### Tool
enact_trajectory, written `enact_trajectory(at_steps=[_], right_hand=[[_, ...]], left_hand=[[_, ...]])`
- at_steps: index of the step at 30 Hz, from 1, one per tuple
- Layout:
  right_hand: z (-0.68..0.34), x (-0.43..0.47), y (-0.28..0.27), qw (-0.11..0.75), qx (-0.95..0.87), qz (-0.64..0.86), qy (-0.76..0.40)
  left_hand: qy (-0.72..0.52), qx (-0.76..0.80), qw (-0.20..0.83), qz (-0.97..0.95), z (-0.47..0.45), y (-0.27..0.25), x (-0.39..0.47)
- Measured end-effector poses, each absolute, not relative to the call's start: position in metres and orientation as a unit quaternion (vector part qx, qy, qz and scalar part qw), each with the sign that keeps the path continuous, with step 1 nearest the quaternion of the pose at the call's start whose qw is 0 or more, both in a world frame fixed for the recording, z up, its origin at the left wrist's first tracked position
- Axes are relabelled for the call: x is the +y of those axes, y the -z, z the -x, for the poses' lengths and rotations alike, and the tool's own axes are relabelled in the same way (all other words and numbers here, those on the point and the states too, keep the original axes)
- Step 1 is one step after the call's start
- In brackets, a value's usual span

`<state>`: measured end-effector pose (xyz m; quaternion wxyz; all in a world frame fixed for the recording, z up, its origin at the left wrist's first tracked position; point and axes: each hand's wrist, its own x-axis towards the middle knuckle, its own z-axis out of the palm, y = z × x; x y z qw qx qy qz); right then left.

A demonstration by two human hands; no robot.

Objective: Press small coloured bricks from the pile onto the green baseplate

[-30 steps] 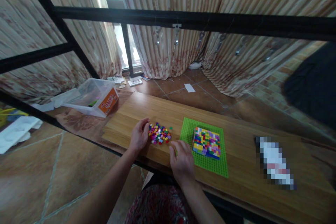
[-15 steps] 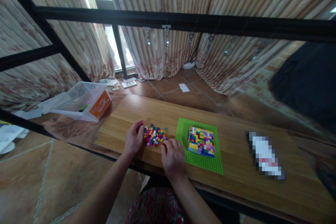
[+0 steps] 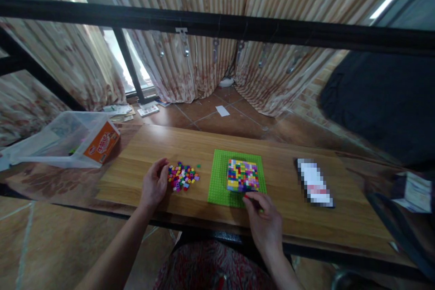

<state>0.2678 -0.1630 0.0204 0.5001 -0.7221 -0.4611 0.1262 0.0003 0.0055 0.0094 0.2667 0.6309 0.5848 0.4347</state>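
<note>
At six o'clock of the green baseplate [image 3: 234, 176], the right hand [image 3: 263, 222] has come over from the loose bricks [image 3: 181, 177], fingertips pinched (seemingly on a red brick) beside the brick mosaic [image 3: 242, 175]. Left hand [image 3: 154, 186], curled, touches the pile at nine o'clock.

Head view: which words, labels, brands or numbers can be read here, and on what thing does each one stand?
Orange label on the clear plastic box: print there, too blurred to read.
Printed papers on the floor by the curtain: too small to read.
Flat object on the wooden table: pixelated, unreadable.
Packet at the far right: no legible print.
Green baseplate and loose bricks: no text.
</note>
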Motion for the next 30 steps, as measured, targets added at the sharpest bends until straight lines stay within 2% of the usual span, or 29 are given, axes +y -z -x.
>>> enact_trajectory(at_steps=[13,30], right_hand=[[-0.302,-0.146,-0.021,0.464,-0.512,0.721,-0.046],[-0.302,-0.149,-0.021,0.450,-0.519,0.725,-0.045]], left_hand=[[-0.431,0.581,0.266,-0.637,0.001,-0.009,0.006],[-0.436,0.580,0.269,-0.633,0.002,-0.004,0.008]])
